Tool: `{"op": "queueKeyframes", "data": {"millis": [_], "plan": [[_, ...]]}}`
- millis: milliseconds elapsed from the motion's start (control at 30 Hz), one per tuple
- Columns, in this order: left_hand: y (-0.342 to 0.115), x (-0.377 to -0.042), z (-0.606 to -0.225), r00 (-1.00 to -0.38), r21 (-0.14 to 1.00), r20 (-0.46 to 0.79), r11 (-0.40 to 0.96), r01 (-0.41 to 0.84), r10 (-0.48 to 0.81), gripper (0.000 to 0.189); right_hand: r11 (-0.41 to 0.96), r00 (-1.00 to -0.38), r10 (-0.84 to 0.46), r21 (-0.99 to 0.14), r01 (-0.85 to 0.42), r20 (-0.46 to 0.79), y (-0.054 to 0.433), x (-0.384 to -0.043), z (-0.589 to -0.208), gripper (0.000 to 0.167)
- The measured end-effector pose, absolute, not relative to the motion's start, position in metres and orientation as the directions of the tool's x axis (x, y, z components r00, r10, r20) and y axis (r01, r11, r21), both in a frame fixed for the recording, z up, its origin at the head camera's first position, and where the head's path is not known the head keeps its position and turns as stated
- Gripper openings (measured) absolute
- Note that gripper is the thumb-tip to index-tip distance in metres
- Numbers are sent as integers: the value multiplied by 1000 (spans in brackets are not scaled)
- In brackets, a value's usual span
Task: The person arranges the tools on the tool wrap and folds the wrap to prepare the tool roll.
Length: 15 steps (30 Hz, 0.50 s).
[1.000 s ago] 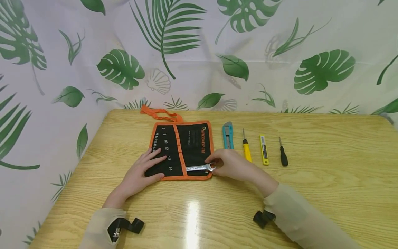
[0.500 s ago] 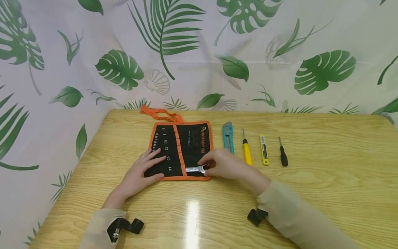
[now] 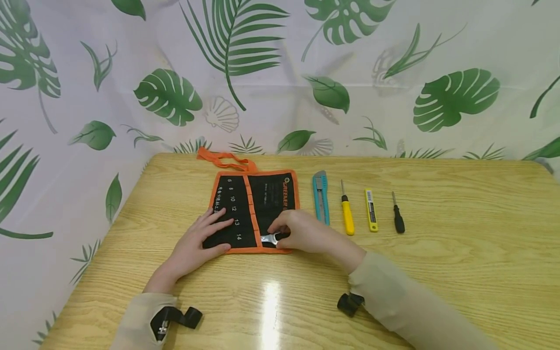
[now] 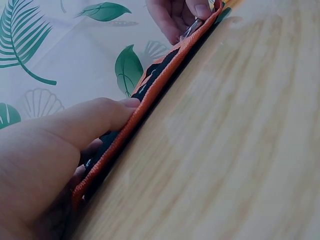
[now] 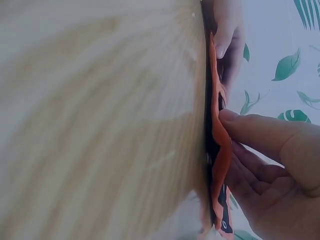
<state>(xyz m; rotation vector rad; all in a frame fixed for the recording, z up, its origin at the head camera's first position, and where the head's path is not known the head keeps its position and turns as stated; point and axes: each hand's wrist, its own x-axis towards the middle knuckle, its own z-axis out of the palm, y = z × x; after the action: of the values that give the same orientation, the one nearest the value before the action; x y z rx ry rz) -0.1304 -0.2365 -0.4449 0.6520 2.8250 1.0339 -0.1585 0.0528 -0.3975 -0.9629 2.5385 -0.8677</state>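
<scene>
A black tool pouch (image 3: pixel 271 194) with orange trim lies spread on the table, white size numbers printed along its left pocket panel. My left hand (image 3: pixel 197 243) rests on that panel with fingers spread, its thumb along the near orange edge, as the left wrist view also shows. My right hand (image 3: pixel 302 231) pinches the open end of a silver wrench (image 3: pixel 268 238) between thumb and fingers. The rest of the wrench is hidden inside the pocket by the number 14. In the right wrist view the right thumb and fingers (image 5: pixel 250 130) stand close over the pouch's orange edge.
To the right of the pouch lie a teal utility knife (image 3: pixel 321 194), a yellow-handled screwdriver (image 3: pixel 347 216), a slim yellow case (image 3: pixel 371 209) and a black-handled screwdriver (image 3: pixel 398 221). An orange strap (image 3: pixel 225 159) trails behind the pouch. A leaf-patterned cloth (image 3: pixel 280 97) hangs behind the wooden table (image 3: pixel 459 243).
My right hand has moved left, sliding the wrench deeper into the pocket, so less of it shows. The left hand has stayed in place on the pouch.
</scene>
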Motion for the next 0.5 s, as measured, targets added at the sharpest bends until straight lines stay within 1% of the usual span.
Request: {"op": "queueKeyframes", "data": {"millis": [200, 500], "plan": [[-236, -130, -442, -911, 634, 71, 687, 356, 406, 59, 599, -731, -680, -613, -516, -49, 46, -159, -396, 24], [-237, -130, -441, -910, 637, 67, 685, 354, 409, 59, 602, -738, -672, -619, -505, -51, 37, -159, -395, 23]]}}
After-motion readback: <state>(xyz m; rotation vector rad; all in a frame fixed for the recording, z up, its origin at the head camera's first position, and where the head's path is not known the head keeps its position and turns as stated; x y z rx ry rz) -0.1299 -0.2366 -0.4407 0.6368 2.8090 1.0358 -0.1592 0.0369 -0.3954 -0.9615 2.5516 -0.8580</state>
